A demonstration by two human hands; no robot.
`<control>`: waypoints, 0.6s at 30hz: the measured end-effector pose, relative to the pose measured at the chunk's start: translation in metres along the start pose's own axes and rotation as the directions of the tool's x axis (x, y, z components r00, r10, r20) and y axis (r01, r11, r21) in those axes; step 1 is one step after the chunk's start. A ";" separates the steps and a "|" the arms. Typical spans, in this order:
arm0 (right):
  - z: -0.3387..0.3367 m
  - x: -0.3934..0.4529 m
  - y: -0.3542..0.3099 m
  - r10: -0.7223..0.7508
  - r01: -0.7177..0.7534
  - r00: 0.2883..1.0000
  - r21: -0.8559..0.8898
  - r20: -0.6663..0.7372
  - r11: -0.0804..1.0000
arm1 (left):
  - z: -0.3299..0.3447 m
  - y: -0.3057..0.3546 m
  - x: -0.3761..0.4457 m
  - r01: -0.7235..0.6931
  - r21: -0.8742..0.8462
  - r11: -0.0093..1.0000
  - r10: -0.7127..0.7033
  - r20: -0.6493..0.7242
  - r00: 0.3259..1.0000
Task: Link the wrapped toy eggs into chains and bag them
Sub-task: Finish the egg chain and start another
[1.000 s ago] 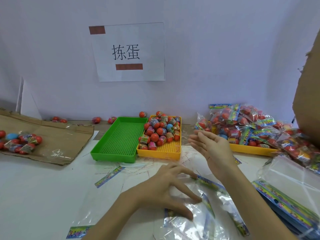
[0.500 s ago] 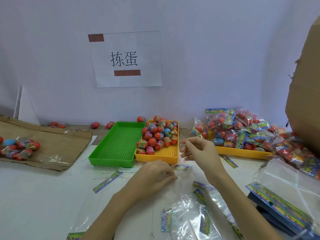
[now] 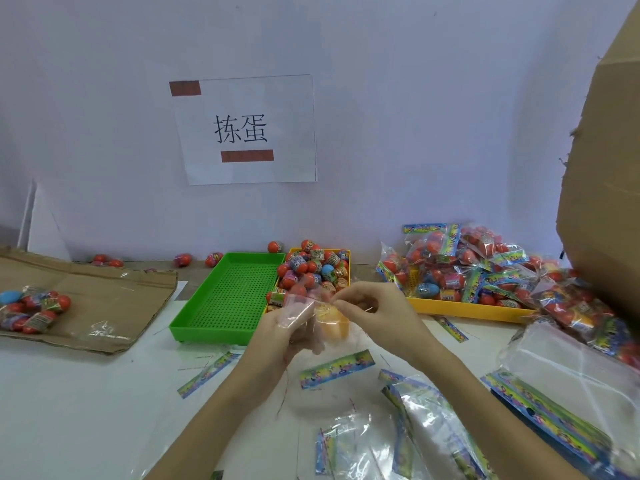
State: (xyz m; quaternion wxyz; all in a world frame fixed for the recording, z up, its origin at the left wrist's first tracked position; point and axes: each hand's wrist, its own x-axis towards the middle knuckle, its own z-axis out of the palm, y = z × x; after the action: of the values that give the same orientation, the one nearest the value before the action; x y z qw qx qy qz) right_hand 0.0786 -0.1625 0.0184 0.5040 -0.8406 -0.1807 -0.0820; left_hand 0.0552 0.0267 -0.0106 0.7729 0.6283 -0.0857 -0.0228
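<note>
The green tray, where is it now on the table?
In the head view the green tray sits left of centre, directly beside the yellow tray of loose eggs, right of the flat cardboard.

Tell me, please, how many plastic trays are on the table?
3: an empty green tray, a yellow tray of loose eggs touching its right side, and a larger yellow tray under the bagged eggs further right. None seems hidden.

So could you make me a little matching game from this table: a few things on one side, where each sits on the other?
Things:
1. green tray
2. filled bags
3. clear bag
4. cardboard sheet

Places:
A. held in both hands
B. far left of the table
C. piled on the long yellow tray at right
D. beside the small yellow tray of eggs

Pairs: 1-D, 2-C, 3-A, 4-B
</note>
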 end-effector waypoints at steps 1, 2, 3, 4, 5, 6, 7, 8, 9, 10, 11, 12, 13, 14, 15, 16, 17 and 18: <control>0.002 -0.002 0.005 0.008 -0.005 0.999 0.045 -0.050 0.999 | 0.002 0.001 0.000 0.030 -0.071 0.997 -0.031 -0.026 0.999; 0.004 -0.005 0.010 0.027 -0.018 0.994 0.084 -0.105 0.996 | 0.002 0.002 0.001 0.063 -0.154 0.986 -0.071 -0.047 0.996; 0.006 -0.009 0.015 0.050 -0.032 0.986 0.112 -0.160 0.993 | 0.002 0.001 0.003 0.088 -0.223 0.971 -0.102 -0.055 0.993; 0.007 -0.012 0.018 0.068 -0.041 0.976 0.133 -0.208 0.990 | 0.002 0.001 0.004 0.098 -0.256 0.962 -0.116 -0.057 0.992; 0.008 -0.014 0.021 0.079 -0.045 0.967 0.142 -0.243 0.989 | 0.002 0.001 0.005 0.091 -0.245 0.965 -0.109 -0.062 0.992; 0.008 -0.015 0.023 0.082 -0.041 0.961 0.157 -0.264 0.987 | 0.003 0.001 0.005 0.068 -0.203 0.977 -0.085 -0.078 0.993; 0.007 -0.017 0.023 0.080 -0.032 0.960 0.176 -0.269 0.984 | 0.004 -0.002 0.004 0.024 -0.129 0.991 -0.038 -0.108 0.993; 0.005 -0.018 0.023 0.072 -0.020 0.962 0.193 -0.263 0.981 | 0.004 -0.004 0.003 -0.027 -0.032 0.999 0.023 -0.142 0.990; 0.004 -0.019 0.023 0.063 -0.012 0.967 0.204 -0.247 0.979 | 0.004 -0.006 0.002 -0.069 0.068 0.995 0.080 -0.172 0.982; 0.004 -0.021 0.022 0.060 -0.013 0.973 0.203 -0.223 0.979 | 0.004 -0.009 0.001 -0.096 0.143 0.985 0.122 -0.189 0.974; 0.004 -0.022 0.021 0.057 -0.016 0.977 0.195 -0.207 0.981 | 0.002 -0.011 0.001 -0.116 0.190 0.975 0.153 -0.192 0.969; 0.006 -0.025 0.019 0.053 -0.014 0.976 0.179 -0.210 0.984 | 0.001 -0.012 0.001 -0.127 0.214 0.969 0.168 -0.186 0.968; 0.007 -0.027 0.017 0.023 0.008 0.967 0.117 -0.256 0.993 | 0.000 -0.011 0.000 -0.138 0.216 0.967 0.178 -0.178 0.968; 0.007 -0.028 0.014 -0.061 0.065 0.943 0.001 -0.328 0.998 | -0.001 -0.009 -0.001 -0.152 0.216 0.964 0.191 -0.171 0.967; 0.006 -0.029 0.010 -0.194 0.150 0.907 -0.145 -0.373 0.978 | -0.001 -0.008 -0.001 -0.171 0.233 0.957 0.211 -0.161 0.964; 0.003 -0.029 0.007 -0.340 0.253 0.866 -0.267 -0.366 0.930 | 0.000 -0.006 -0.002 -0.192 0.265 0.945 0.236 -0.148 0.960; 0.002 -0.029 0.005 -0.452 0.347 0.835 -0.339 -0.312 0.875 | 0.000 -0.005 -0.003 -0.214 0.299 0.930 0.263 -0.134 0.956; 0.002 -0.029 0.004 -0.508 0.411 0.827 -0.356 -0.241 0.839 | 0.001 -0.003 -0.003 -0.236 0.323 0.916 0.286 -0.115 0.951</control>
State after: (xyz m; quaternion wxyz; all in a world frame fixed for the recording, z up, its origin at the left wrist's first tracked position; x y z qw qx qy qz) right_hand 0.0533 -0.1691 0.0048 0.3635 -0.8100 -0.2798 -0.3654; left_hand 0.0518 0.0257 -0.0137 0.6668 0.7228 -0.1092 0.1450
